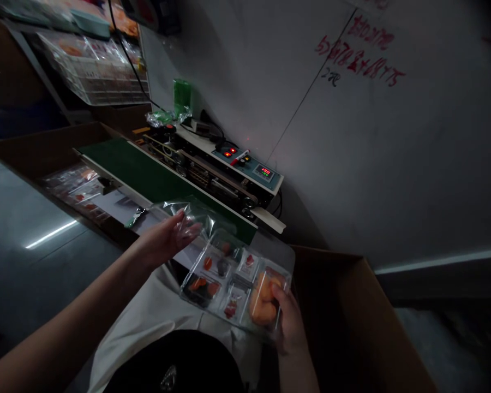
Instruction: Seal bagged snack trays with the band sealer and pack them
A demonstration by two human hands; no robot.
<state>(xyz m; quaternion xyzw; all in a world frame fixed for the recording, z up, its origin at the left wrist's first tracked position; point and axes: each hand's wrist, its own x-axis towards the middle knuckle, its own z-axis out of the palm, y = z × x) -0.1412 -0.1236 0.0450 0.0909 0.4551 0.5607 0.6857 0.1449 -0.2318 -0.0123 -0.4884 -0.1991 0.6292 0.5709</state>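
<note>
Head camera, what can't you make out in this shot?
Head view:
- Orange food in the compartment tray: partly hidden by the right hand.
- Digital readout on the sealing machine: too small to read with certainty.
- Red writing on the wall: blurred, not legible.
- Wire rack: cut off by the top edge, its contents too small to identify.

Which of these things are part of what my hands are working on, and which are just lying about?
Being handled: left hand with a clear plastic bag; right hand gripping a divided clear tray of orange and red items.

Lying about: green-belted band sealer, cardboard box, wire rack, green packet.
</note>
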